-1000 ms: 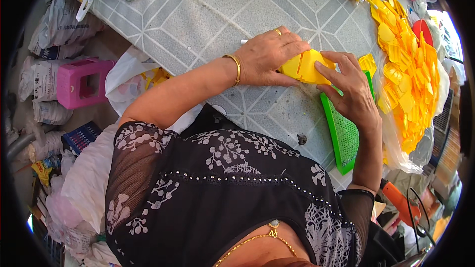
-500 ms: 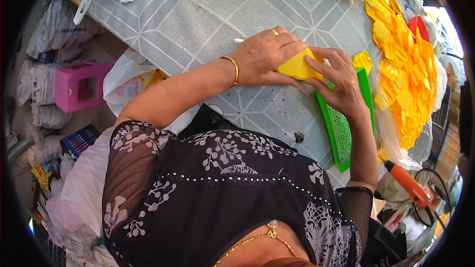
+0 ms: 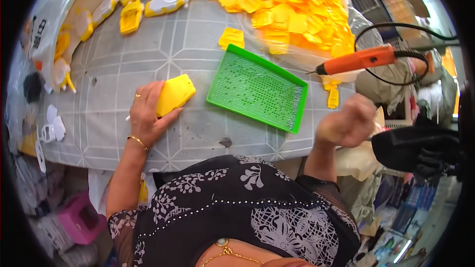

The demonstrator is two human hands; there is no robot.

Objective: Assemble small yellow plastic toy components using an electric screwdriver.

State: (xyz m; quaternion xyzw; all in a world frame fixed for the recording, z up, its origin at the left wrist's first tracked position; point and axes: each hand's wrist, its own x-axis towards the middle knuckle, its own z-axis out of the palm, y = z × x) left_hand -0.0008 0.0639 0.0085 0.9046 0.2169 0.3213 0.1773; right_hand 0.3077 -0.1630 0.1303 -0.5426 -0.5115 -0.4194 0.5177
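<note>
My left hand [image 3: 146, 111] grips a yellow plastic casing [image 3: 176, 94] just above the patterned tabletop, thumb along its near side and fingers around its left end. A short white tip, partly hidden, pokes out beside that hand. My right hand [image 3: 348, 121] is over the right table edge, blurred by motion, with its fingers bunched and nothing clearly seen in them. Above it hangs an orange electric screwdriver [image 3: 358, 60], its thin bit pointing left and apart from the hand. Between the hands lies a green perforated tray [image 3: 250, 115] with small silvery pieces at its right end.
A large heap of yellow plastic pieces [image 3: 297, 22] on clear film fills the far right. Several yellow-and-white assemblies [image 3: 166, 3] line the far left. White plastic parts [image 3: 53, 126] lie at the left edge. A black cable [image 3: 396, 25] loops behind the screwdriver. A pink stool [image 3: 81, 217] stands below.
The view has swung to the right. My right hand has let go of the yellow casing and moved right, towards the screwdriver. The casing stays in my left hand.
</note>
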